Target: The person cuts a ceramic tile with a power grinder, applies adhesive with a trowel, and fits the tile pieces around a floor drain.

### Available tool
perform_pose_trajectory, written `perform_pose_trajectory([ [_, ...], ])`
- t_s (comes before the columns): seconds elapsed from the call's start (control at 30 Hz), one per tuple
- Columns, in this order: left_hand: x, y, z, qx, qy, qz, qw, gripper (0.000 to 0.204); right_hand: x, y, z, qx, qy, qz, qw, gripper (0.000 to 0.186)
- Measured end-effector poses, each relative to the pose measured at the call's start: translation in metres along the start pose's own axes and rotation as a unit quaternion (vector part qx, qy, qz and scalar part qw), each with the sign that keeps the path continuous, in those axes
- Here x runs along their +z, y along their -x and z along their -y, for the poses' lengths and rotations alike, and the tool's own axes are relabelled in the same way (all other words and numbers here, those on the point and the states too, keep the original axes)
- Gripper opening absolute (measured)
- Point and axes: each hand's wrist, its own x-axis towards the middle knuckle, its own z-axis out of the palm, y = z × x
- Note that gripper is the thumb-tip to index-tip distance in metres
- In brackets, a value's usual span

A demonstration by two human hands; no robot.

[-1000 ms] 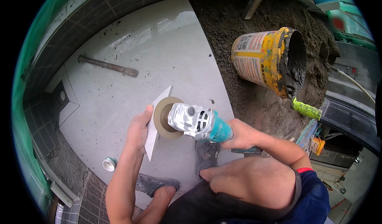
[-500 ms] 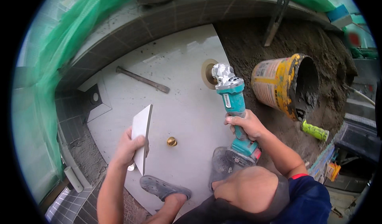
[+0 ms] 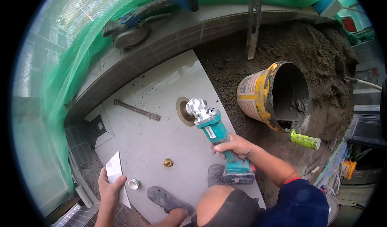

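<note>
My right hand [image 3: 234,146] is wrapped round the body of a teal cordless angle grinder [image 3: 217,131], whose battery points back toward my knee. Its round cutting disc [image 3: 182,111] stands over the large pale floor tile [image 3: 149,142]; whether it touches the tile I cannot tell. At the lower left my left hand [image 3: 109,186] pinches a narrow strip of white tile [image 3: 115,168] by its side, held tilted. Close to that hand a small white-and-green cup-like piece [image 3: 134,184] lies on the floor tile. A brass fitting [image 3: 168,162] sits between my hands.
A chisel-like metal bar [image 3: 137,109] lies on the tile, left of the disc. To the right, a yellow mortar bucket [image 3: 258,94] rests tipped on wet mortar, a lime-green handle [image 3: 305,140] at its mouth. A blue power tool [image 3: 139,19] lies on the ledge; a metal level [image 3: 254,25] leans there.
The grinder has moved left and down in view, and the tile strip has gone lower left. My head view has shifted, bringing the blue tool on the ledge into sight.
</note>
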Motion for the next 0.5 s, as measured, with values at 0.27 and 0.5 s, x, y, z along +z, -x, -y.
perform_pose_trajectory([
  [0.27, -0.014, -0.005, 0.011, 0.026, 0.143, -0.022, 0.989, 0.056, -0.022, 0.000, -0.025, 0.040, -0.254, 0.194, 0.947, 0.043],
  [0.5, -0.005, -0.034, -0.003, 0.021, 0.337, 0.101, 0.936, 0.063, -0.021, -0.016, -0.028, 0.056, -0.334, 0.284, 0.897, 0.042],
])
